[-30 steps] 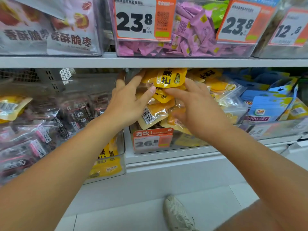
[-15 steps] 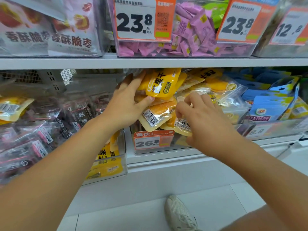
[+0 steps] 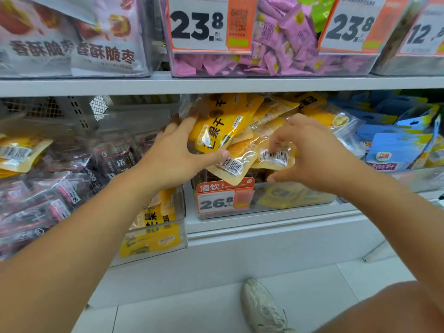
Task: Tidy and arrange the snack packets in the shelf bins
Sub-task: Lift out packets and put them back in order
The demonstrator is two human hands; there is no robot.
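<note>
Yellow snack packets [image 3: 217, 131] printed with black characters, clear windows and white labels striped with black barcodes. Pink sweets [image 3: 283, 44] above, one bright green wrapper [image 3: 317, 10] among them. Orange-and-white price tags [image 3: 211, 22] with black numerals. Dark maroon packets [image 3: 72, 179] with pink-edged labels at left. Light blue pouches [image 3: 396, 150] at right. Grey-white shelf edge [image 3: 216, 85]. Pale grey sneaker [image 3: 263, 308] on white floor tiles [image 3: 192, 316].

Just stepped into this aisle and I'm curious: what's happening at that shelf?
A person is tidying yellow snack packets heaped in a clear bin on the lower shelf. The left hand grips a large yellow packet at the pile's left side, while the right hand pinches a smaller barcoded packet at the front. The heap rises above the bin's rim, not yet neat.
</note>
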